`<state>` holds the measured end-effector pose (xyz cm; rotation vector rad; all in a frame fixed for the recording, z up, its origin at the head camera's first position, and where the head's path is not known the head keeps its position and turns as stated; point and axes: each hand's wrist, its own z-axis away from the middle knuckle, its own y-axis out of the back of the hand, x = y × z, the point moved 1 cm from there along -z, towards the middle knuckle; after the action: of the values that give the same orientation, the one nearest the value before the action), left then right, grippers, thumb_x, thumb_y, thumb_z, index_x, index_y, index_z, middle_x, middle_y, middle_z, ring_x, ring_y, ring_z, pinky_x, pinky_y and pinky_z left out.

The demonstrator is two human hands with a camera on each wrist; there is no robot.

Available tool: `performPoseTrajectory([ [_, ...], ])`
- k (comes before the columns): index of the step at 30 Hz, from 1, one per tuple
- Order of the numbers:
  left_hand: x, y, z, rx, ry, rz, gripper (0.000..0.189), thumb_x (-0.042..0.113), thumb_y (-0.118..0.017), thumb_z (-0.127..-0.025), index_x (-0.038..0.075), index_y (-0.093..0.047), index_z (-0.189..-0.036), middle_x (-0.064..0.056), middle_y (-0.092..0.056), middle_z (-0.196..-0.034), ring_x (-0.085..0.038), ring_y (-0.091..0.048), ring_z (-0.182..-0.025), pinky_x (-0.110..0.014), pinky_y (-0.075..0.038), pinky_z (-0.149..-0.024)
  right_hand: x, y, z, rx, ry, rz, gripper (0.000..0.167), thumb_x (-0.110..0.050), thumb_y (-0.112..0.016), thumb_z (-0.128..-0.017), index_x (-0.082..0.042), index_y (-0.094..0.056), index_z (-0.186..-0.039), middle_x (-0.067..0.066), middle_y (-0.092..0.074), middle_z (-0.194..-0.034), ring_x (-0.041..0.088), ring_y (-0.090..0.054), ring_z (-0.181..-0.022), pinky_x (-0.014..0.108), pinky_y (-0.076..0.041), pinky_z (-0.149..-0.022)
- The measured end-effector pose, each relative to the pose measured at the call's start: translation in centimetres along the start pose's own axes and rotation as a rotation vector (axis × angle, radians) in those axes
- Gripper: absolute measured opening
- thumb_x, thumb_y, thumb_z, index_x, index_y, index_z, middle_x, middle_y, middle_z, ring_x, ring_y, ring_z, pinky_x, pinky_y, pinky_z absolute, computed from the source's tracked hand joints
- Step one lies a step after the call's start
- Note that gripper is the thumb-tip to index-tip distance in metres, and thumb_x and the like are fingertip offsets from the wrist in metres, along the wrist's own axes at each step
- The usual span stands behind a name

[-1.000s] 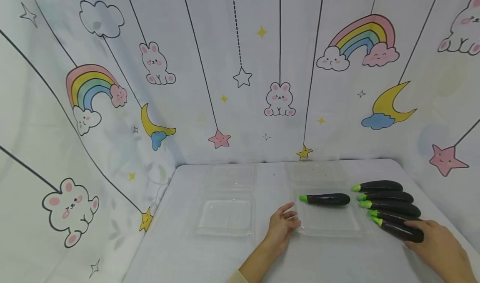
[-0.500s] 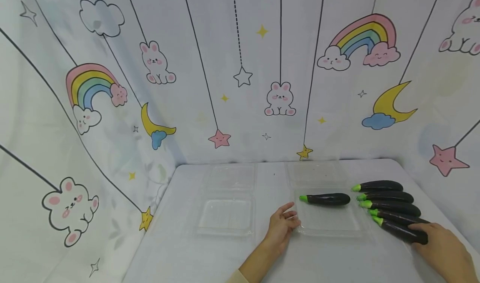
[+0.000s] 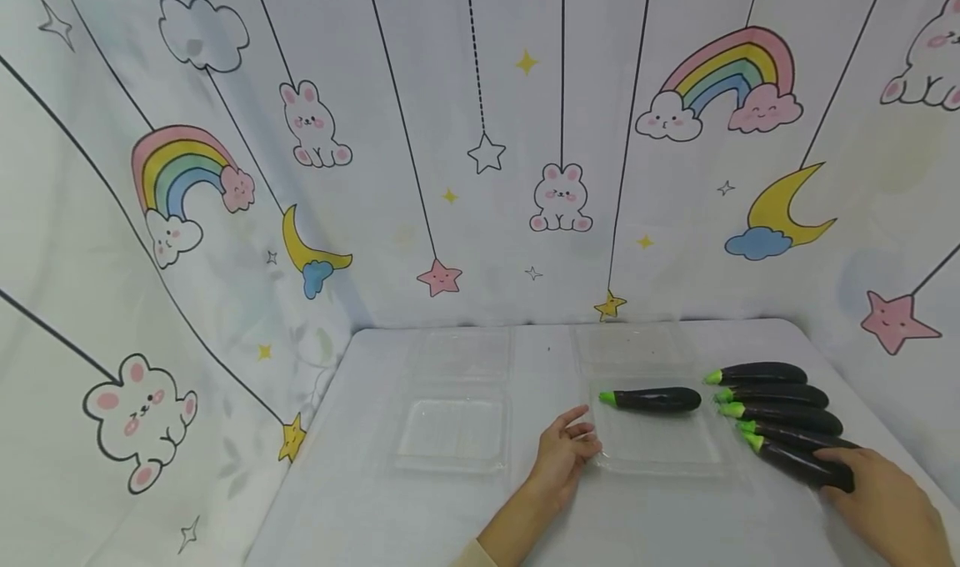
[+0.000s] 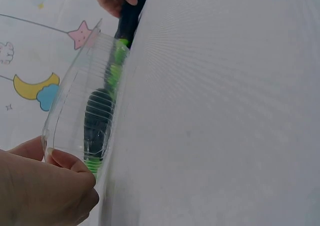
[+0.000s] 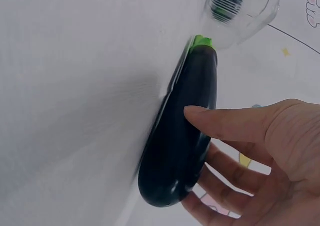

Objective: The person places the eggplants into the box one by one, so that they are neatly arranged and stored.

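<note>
My right hand (image 3: 888,500) grips the fat end of the nearest eggplant (image 3: 801,465), thumb on its upper side and fingers beneath in the right wrist view. That eggplant lies against the white table, its green stem end toward the clear plastic container (image 3: 652,448). Inside this container, toward the back, rests a single dark eggplant (image 3: 658,400). At the container's left side, my left hand (image 3: 564,459) holds the rim; the left wrist view shows the thumb (image 4: 70,161) over the edge.
Several more eggplants (image 3: 783,417) lie in a row right of the container, stems leftward. A second clear container (image 3: 452,467) stands to the left. Lids (image 3: 633,350) lie flat behind both containers. A printed curtain (image 3: 495,242) borders the table's back and sides.
My right hand has shifted slightly right with the fat end of the nearest eggplant, then stayed nearly still. The left hand and the container have not moved.
</note>
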<state>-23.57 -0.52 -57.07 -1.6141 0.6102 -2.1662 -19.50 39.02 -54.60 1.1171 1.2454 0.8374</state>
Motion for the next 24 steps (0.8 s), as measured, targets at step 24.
performPoseTrajectory([
  [24, -0.1, 0.2, -0.1, -0.017, 0.003, 0.005, 0.064, -0.022, -0.064, -0.082, -0.004, -0.055, -0.143, -0.009, -0.061, -0.106, -0.014, -0.062, -0.091, -0.022, -0.057, -0.079, -1.5, 1.0, 0.1, 0.003, 0.042, -0.016, 0.05, -0.007, -0.088, -0.073, 0.008, -0.068, -0.116, 0.041, -0.056, -0.112, 0.061, -0.054, -0.101, 0.073, -0.047, -0.081],
])
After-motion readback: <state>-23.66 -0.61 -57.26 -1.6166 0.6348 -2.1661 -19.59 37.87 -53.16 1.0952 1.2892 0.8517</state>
